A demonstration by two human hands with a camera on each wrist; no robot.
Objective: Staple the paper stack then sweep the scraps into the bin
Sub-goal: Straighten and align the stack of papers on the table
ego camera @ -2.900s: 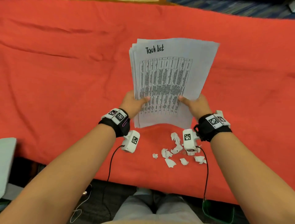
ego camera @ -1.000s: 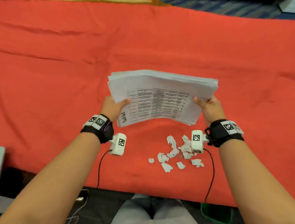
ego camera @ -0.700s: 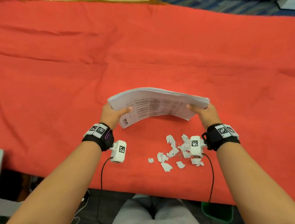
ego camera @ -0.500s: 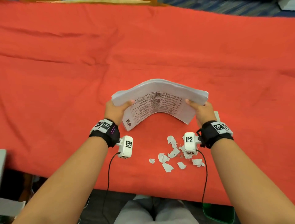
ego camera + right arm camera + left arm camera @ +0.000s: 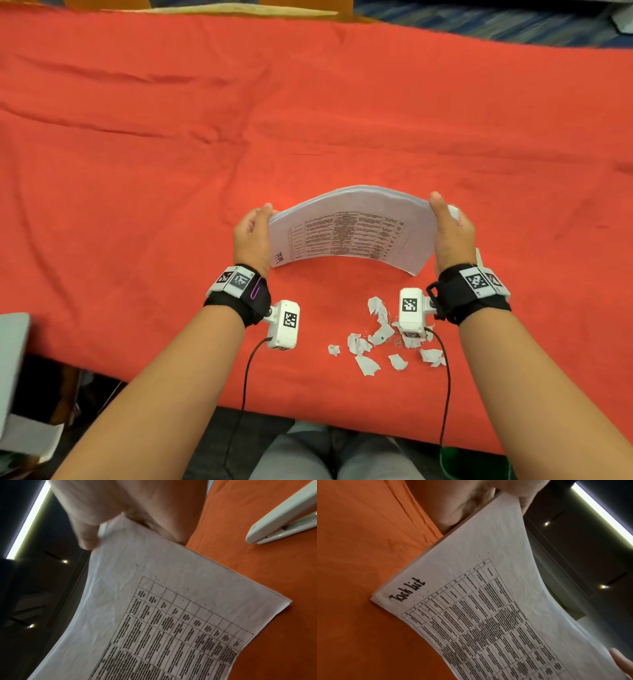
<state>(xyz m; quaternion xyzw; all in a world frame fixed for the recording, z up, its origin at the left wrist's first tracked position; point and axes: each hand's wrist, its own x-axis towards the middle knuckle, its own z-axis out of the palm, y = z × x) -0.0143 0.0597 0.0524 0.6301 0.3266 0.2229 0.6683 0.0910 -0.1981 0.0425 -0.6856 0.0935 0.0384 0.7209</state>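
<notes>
A white paper stack (image 5: 349, 236) headed "Task list" stands on its long edge on the red cloth, bowed upward in the middle. My left hand (image 5: 253, 233) grips its left short end and my right hand (image 5: 452, 233) grips its right short end. The left wrist view shows the stack (image 5: 488, 588) with the left hand (image 5: 467, 504) at its edge. In the right wrist view the thumb of my right hand (image 5: 128, 507) lies on the front sheet (image 5: 154, 601). Several torn paper scraps (image 5: 376, 339) lie on the cloth near the front edge. A pale stapler (image 5: 281, 515) lies right of the stack.
The red cloth (image 5: 308, 102) covers the whole table. In the head view only a sliver of the stapler (image 5: 478, 255) shows behind my right wrist. A green object (image 5: 455, 459) sits below the table's front edge at the right. A pale flat thing (image 5: 10, 359) is at the left edge.
The stack has been turned from upright portrait to landscape and lowered onto the cloth. It now stands on its long edge and bows more. Both hands moved to its short ends.
</notes>
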